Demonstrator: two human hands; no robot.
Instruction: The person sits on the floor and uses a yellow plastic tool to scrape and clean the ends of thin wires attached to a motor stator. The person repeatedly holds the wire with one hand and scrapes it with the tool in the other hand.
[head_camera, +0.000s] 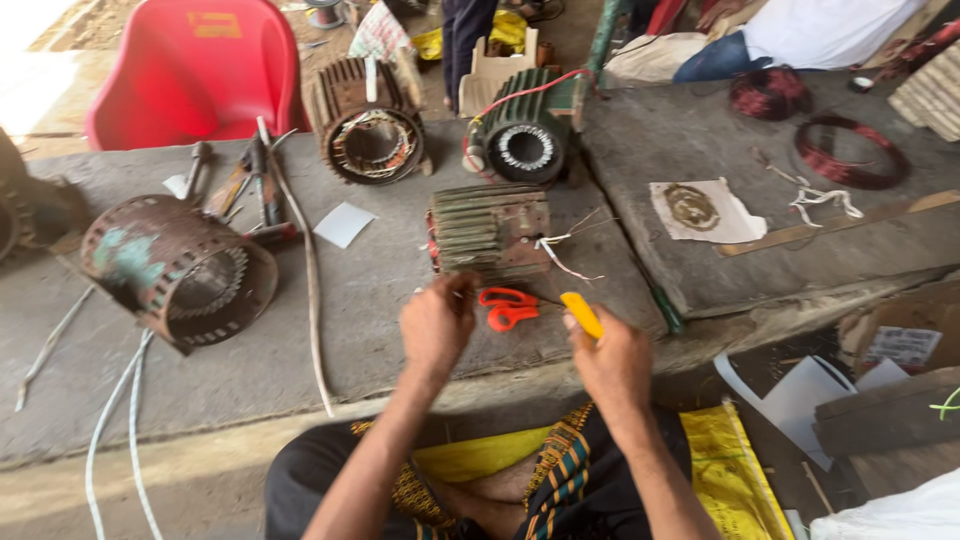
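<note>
Chair label (213, 24): orange rectangle on the red chair back.
Printed sheet (903, 345): white rectangle, lower right.

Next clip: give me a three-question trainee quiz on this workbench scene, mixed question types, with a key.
1. True or false: the right hand holds a yellow-handled tool.
2. What lies on the concrete bench between the two hands?
A. red coil of wire
B. orange-handled scissors
C. white paper square
3. Fill in: the finned motor stator just beyond the left hand has thin ____ leads trailing from its right side.

Key:
1. True
2. B
3. white
</note>
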